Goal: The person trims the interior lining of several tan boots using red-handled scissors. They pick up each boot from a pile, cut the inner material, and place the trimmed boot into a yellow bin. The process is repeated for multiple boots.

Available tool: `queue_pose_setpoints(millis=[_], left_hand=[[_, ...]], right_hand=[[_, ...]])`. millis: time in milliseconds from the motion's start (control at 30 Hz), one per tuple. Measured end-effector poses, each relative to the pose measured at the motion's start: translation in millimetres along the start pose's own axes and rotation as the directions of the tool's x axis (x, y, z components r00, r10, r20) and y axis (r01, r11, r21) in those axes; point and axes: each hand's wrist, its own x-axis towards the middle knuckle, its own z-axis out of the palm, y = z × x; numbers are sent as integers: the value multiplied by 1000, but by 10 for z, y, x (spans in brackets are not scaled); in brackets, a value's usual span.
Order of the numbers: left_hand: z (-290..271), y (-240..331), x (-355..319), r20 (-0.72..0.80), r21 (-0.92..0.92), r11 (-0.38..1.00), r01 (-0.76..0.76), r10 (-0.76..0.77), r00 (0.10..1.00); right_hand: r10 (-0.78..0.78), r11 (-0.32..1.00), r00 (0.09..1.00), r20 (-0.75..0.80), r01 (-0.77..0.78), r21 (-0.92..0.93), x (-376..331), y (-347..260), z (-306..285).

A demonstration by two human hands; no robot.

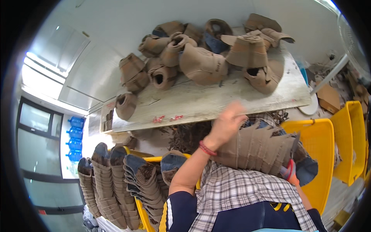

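A worker's left hand (226,123), at the centre of the frame, rests on the near end of a nested row of tan suede boot uppers (259,149) lying across the lap just below the counter (216,102). Its fingers curl loosely over the top edge, not clamped. The right hand (290,173), lower right, is mostly hidden under the row; whether its fingers are closed cannot be told, though a red-handled tool (289,169) shows there. More loose uppers (201,62) are heaped on the counter toward the top of the frame, stacked ones (116,181) fill a yellow crate (145,216) at lower left, and another yellow crate (322,154) stands at right. Handling the row well likely means supporting both ends so the pieces stay nested.
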Motion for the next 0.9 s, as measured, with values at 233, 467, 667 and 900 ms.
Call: queue_pose_setpoints(millis=[233,467,667,900], left_hand=[[-1998,-1129,209,-737,572,626,530,109,667],[-2398,-648,22,-739,167,934,316,-94,667],[-2243,-101,-1129,-600,-724,654,-221,-437,670],[-1274,-47,-1380,-202,-979,142,-146,-593,780]], right_hand=[[19,992,997,-80,-9,126,79,-1304,-311],[77,973,954,-289,-9,229,-59,-1309,-552],[1,1000,974,-225,-5,-16,326,-1802,-798],[-410,601,904,123,369,-709,1149,-2773,-756]])
